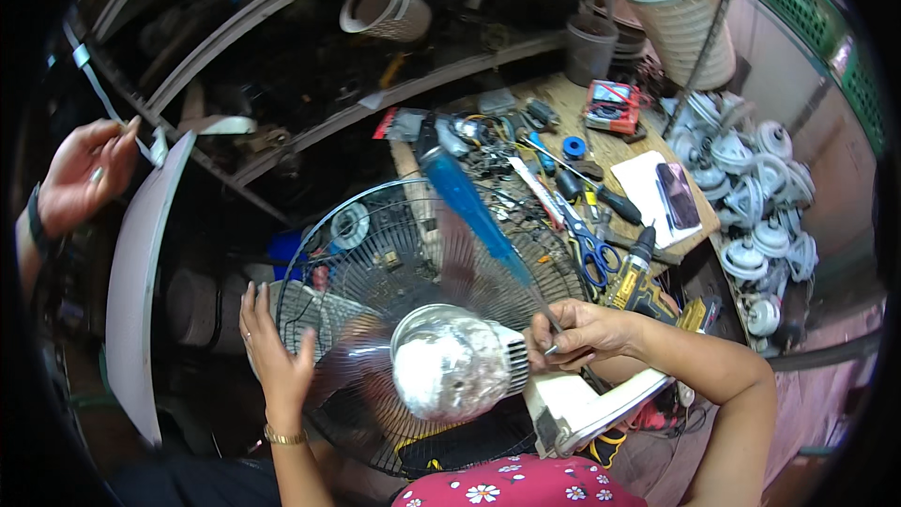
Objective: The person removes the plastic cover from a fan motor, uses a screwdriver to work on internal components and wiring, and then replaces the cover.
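My left hand (pixel 274 352), wearing a gold band at the wrist, has its fingers spread at the left rim of a fan's dark wire grille (pixel 328 216). My right hand (pixel 587 333) is closed round the thin metal shaft of a long screwdriver (pixel 469 207) with a see-through blue handle. That handle leans up and away, dark at its top end. Between my hands sits the fan's silver rounded motor housing (pixel 446 371), and brownish blades (pixel 357 352) show blurred through the wires. Beside my right hand lies the fan's white base part (pixel 587 408).
Another person's hand (pixel 89 174) reaches in at far left by a pale panel (pixel 141 291). On the wooden bench lie blue-handled scissors (pixel 593 249), a yellow-black drill (pixel 633 277), a phone (pixel 678 195) and a red meter (pixel 612 105). White round parts (pixel 751 178) pile up at right.
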`<state>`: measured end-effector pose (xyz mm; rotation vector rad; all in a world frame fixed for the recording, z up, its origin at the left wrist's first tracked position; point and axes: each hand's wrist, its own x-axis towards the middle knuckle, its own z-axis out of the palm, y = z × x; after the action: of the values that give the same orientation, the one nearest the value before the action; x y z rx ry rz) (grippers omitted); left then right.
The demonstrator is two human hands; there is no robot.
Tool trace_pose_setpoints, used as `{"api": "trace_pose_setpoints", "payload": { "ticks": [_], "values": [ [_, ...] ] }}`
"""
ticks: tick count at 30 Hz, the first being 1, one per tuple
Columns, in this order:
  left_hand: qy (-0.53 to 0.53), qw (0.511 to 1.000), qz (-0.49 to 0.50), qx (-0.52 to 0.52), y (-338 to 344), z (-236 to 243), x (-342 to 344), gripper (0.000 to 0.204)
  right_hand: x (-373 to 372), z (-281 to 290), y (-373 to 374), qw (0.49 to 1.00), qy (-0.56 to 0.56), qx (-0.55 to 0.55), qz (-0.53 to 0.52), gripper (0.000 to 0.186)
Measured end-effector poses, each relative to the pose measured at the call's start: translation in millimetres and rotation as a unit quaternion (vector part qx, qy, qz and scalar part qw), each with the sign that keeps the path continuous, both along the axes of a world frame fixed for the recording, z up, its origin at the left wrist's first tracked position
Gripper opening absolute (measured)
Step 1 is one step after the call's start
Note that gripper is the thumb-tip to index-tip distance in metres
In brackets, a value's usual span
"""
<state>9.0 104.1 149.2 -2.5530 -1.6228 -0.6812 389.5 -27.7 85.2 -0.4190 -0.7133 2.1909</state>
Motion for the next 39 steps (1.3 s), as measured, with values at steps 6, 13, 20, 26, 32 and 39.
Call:
{"api": "trace_pose_setpoints", "payload": {
  "ticks": [6,13,20,26,32,39],
  "values": [
    [-0.205,0.852,-0.419,-0.238,-30.2,-20.9,76.8,0.148,1.0,7.5,11.7,0.999,-0.011,-0.006,-0.033,0.027],
    [-0.321,0.841,-0.387,-0.199,-30.5,-53.8,85.8,0.152,6.0,7.5,11.2,0.998,-0.042,-0.001,-0.043,0.027],
    [-0.342,0.857,-0.372,-0.103,-33.3,-61.6,83.7,0.13,8.0,15.8,13.3,0.995,-0.078,0.02,-0.056,0.029],
    [-0.288,0.871,-0.398,-0.026,-36.4,-57.3,86.2,0.1,7.4,11.9,13.6,0.997,-0.053,0.008,-0.052,0.028],
    [-0.172,0.906,-0.362,0.136,-50.5,-51.7,90.7,0.076,7.0,8.3,15.8,0.998,-0.03,0.006,-0.055,0.027],
    [0.007,0.911,-0.312,0.27,-68.0,-42.7,100.3,0.044,4.6,12.2,14.6,0.998,-0.028,0.006,-0.064,0.029]
  ]
}}
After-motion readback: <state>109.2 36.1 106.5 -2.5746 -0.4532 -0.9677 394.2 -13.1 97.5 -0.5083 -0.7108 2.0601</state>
